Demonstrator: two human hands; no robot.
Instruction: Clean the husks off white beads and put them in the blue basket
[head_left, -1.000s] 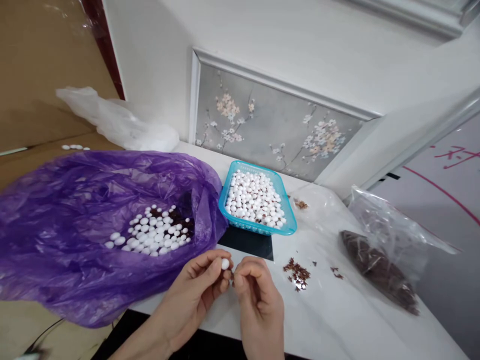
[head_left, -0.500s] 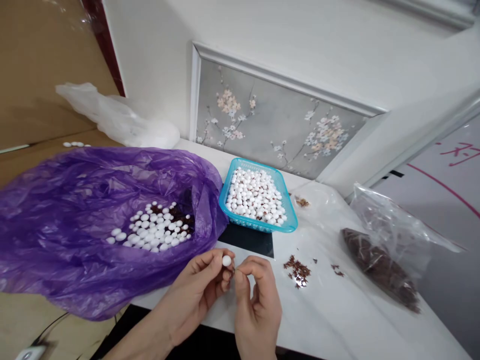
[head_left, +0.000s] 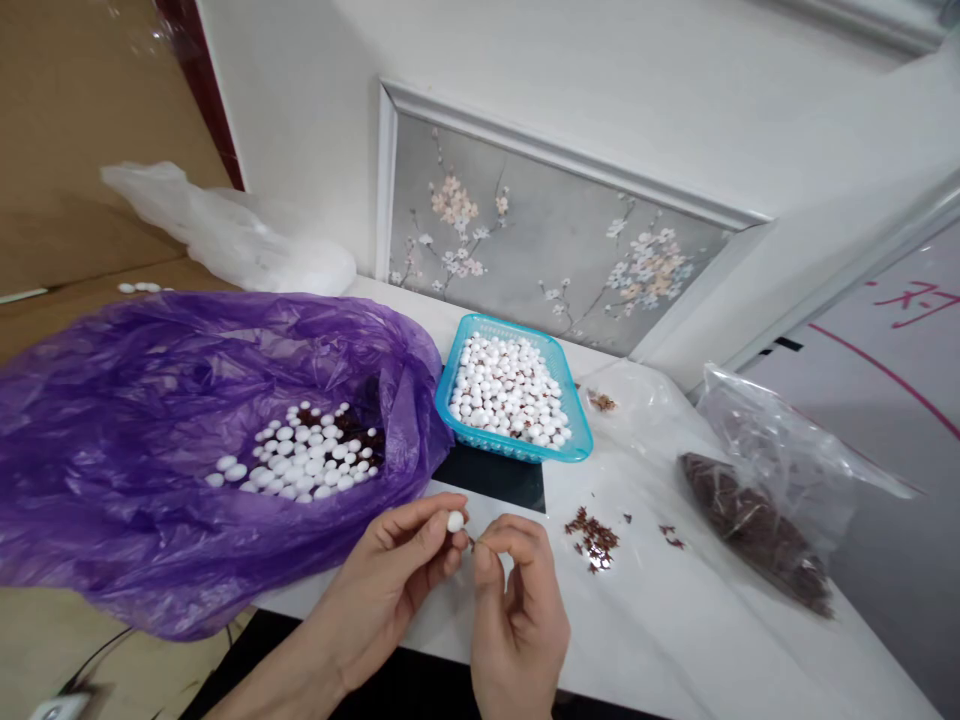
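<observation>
Pinched between thumb and fingers of the left hand (head_left: 401, 560), a white ball (head_left: 455, 521). Just beside it, the right hand (head_left: 521, 590), fingertips pressed together on a small dark bit (head_left: 471, 542), too tiny to identify. Below, a white bench (head_left: 645, 625). To the left, a spread-open purple bag (head_left: 150, 380) with loose white balls (head_left: 300, 460) and dark pieces (head_left: 349, 426) inside. Beyond the hands, a blue basket (head_left: 576, 415) filled with more white balls (head_left: 510, 390). Right of the hands, a little pile of brown pieces (head_left: 594, 537) on the bench; farther right, a clear bag (head_left: 795, 430) with dark brown contents (head_left: 750, 530). Behind the basket, a blossom-patterned panel (head_left: 532, 220).
</observation>
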